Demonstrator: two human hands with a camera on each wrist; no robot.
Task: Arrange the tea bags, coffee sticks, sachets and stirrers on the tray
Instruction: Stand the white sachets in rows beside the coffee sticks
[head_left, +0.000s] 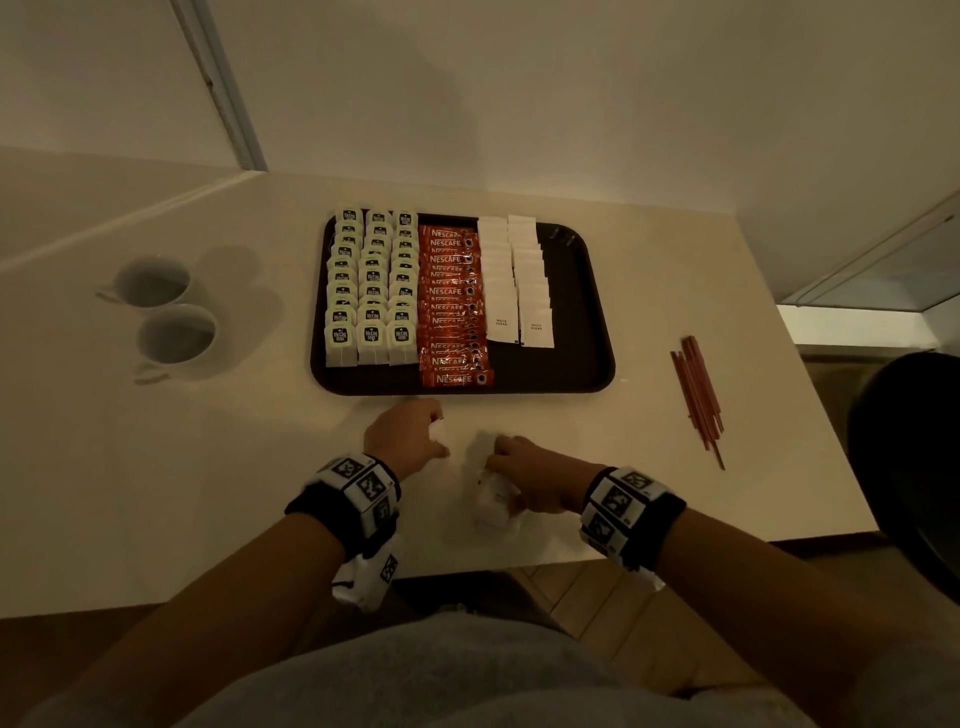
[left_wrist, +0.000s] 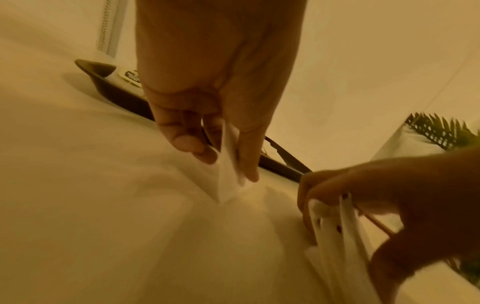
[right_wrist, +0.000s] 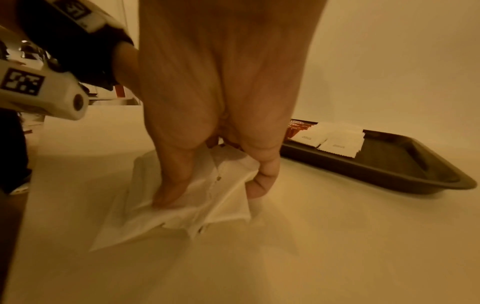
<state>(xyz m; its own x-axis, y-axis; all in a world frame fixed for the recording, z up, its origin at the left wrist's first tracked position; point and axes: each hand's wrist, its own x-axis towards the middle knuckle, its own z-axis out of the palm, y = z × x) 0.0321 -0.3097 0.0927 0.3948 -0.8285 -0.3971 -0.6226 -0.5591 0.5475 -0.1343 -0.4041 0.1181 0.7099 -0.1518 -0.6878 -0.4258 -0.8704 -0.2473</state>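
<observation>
Dark tray (head_left: 582, 312) on a pale table (head_left: 208, 467), its right part bare. On the tray's left, three columns of tea bags (head_left: 371, 291), overlapping, roughly ten to a column; exact count not readable. Next to them, one column of red Nescafe coffee sticks (head_left: 452, 306), stacked overlapping, too crowded to count. Right of those, two columns of white sugar sachets (head_left: 514, 280), overlapped, count unclear. Off the tray, well to its right on the table, one loose bundle of reddish stirrers (head_left: 698, 400), several, not countable. Two white cups (head_left: 156, 312) left of the tray, touching each other. Near the table's front edge, left hand (head_left: 402, 434) pinching a small white sachet (left_wrist: 228, 170) between thumb and fingers, its corner down on the table. Just beside it, right hand (head_left: 535, 480) pressing and gripping a fanned pile of white sachets (right_wrist: 197, 197) with curled fingers and thumb; about five edges showing in the left wrist view, blurred. Hands close together, not touching.
</observation>
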